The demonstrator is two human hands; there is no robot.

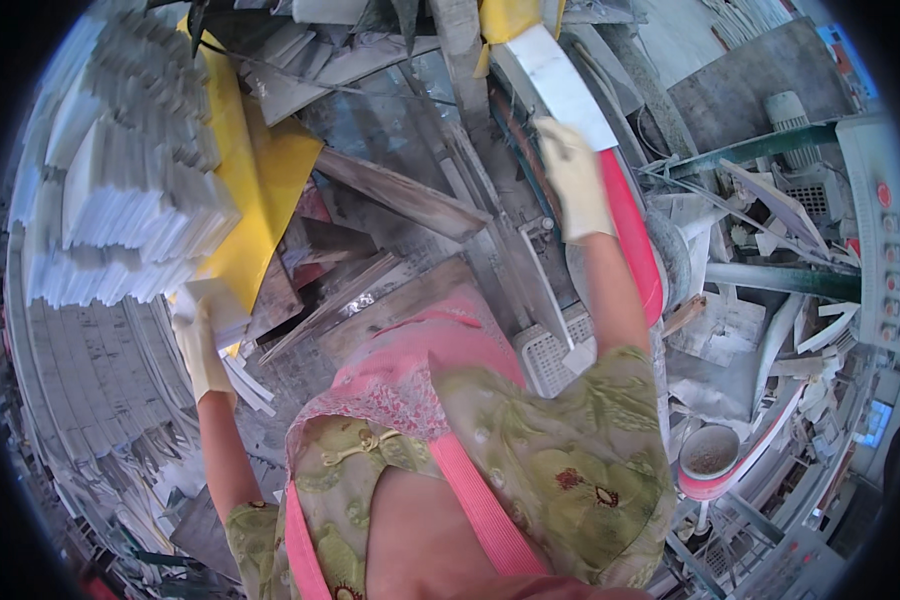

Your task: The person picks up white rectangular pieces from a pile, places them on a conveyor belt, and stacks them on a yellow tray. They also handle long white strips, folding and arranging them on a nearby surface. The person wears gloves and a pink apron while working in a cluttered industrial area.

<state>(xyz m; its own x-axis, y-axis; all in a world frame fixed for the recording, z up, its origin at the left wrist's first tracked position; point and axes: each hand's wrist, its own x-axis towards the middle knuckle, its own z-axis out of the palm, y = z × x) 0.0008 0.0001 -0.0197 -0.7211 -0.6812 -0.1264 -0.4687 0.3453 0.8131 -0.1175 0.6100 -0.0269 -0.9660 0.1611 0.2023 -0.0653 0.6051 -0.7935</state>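
Note:
My left hand [196,345], in a cream glove, grips the edge of a white stone tile [215,308] beside the lower end of a tall stack of similar white tiles [130,200]. A yellow sheet [245,200] lies along the stack's right side. My right hand [576,180], also gloved, is at the near left edge of a white marble slab [565,90] with faint grey veins. Its fingers look loosely bent and partly apart; whether they touch the slab is hard to see. The slab lies on a narrow machine bed that continues toward me as a red belt [632,240].
Wooden planks [400,190] and stone offcuts lie between my arms. A white perforated basket [550,355] sits below my right forearm. At the right are a control panel [882,240] with buttons, green metal bars [780,280] and a round bucket [710,450] of greyish material.

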